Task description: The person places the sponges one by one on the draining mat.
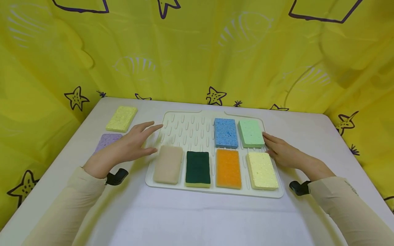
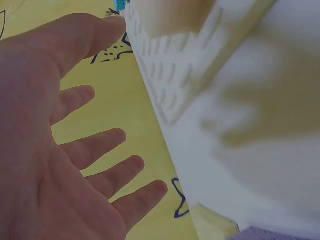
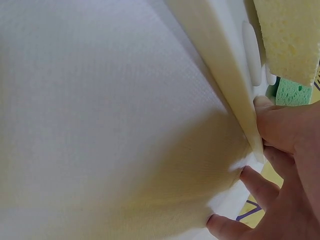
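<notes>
A pale ridged tray point(image 1: 197, 190) lies on the table. My right hand point(image 1: 283, 150) is at its right edge, the thumb point(image 3: 267, 112) over the rim and the other fingers along the outside, gripping the edge. Close to those fingertips sits a light green sponge point(image 1: 250, 134), with a pale yellow sponge point(image 1: 262, 171) nearer the front. My left hand point(image 1: 132, 143) hovers by the tray's left edge, fingers spread, holding nothing. Beside its thumb is a beige sponge point(image 1: 168, 164). Also on the tray are blue point(image 1: 226, 133), dark green point(image 1: 198, 167) and orange point(image 1: 228, 169) sponges.
Left of the tray, a yellow sponge point(image 1: 121, 119) lies near the table's far corner. A purple sponge point(image 1: 107, 140) lies in front of it, partly hidden by my left arm. Yellow patterned curtain point(image 1: 184, 51) hangs behind and beside the white table point(image 1: 191, 218).
</notes>
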### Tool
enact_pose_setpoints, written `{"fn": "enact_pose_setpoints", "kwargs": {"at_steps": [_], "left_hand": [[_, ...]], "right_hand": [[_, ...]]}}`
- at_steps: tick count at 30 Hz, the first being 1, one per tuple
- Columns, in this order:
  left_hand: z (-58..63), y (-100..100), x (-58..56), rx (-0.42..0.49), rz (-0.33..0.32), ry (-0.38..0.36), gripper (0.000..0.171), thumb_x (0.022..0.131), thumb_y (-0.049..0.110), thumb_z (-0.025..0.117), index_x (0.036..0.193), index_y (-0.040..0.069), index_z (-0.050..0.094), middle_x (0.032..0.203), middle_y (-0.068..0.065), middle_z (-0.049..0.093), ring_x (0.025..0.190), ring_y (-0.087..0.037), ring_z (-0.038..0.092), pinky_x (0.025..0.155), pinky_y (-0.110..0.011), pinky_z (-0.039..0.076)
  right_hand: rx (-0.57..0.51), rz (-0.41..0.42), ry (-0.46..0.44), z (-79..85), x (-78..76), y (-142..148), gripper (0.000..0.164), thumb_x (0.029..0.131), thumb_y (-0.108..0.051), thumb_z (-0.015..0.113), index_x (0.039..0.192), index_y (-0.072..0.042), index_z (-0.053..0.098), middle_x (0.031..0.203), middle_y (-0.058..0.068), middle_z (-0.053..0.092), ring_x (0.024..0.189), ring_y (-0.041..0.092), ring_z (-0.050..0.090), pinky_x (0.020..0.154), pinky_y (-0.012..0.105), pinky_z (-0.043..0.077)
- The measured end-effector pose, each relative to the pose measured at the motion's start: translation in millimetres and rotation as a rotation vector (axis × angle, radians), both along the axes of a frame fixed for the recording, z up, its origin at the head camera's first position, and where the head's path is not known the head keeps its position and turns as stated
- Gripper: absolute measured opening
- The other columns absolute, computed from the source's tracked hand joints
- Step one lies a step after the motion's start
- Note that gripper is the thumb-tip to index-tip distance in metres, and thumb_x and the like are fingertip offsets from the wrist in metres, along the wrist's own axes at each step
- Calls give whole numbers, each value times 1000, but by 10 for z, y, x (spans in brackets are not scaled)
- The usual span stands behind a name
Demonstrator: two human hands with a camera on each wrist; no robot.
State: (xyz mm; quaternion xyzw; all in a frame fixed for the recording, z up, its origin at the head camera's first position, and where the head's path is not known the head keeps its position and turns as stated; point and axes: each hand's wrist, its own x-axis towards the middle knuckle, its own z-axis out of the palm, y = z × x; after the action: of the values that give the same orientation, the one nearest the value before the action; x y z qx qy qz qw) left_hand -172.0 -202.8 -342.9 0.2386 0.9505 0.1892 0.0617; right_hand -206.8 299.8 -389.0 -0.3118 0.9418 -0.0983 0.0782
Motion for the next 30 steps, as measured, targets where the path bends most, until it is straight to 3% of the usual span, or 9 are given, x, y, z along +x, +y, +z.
{"fn": "enact_pose_setpoints", "kwargs": {"at_steps": [7,13,24,30], "left_hand": [[-3,-248,95,3,40,5,74,90,21,72,152,10,33,155,-32,28,139,-55,29,107,-69,32],[7,-407,108,-62,77,-4,77,89,26,73,152,10,33,154,-34,27,135,-59,30,106,-72,29],[-80,-720,113,-106,156,-83,85,84,29,78,152,4,31,153,-39,21,134,-66,22,102,-78,24],[-111,-858,138,-125,149,-112,93,79,32,82,150,2,31,152,-40,20,133,-67,20,102,-78,22]], "right_hand": [[3,-7,-13,-2,-9,5,55,97,-1,53,142,22,33,152,39,28,137,55,33,111,64,32],[-8,-6,-17,-3,-12,-2,55,97,-1,53,142,22,33,152,39,28,138,56,32,110,65,32],[-8,-15,-29,-15,-21,15,54,97,-1,53,142,21,32,153,39,27,139,56,30,112,65,30],[-5,9,5,-15,-13,12,53,97,-1,54,140,23,36,150,40,30,137,56,34,110,64,33]]}}
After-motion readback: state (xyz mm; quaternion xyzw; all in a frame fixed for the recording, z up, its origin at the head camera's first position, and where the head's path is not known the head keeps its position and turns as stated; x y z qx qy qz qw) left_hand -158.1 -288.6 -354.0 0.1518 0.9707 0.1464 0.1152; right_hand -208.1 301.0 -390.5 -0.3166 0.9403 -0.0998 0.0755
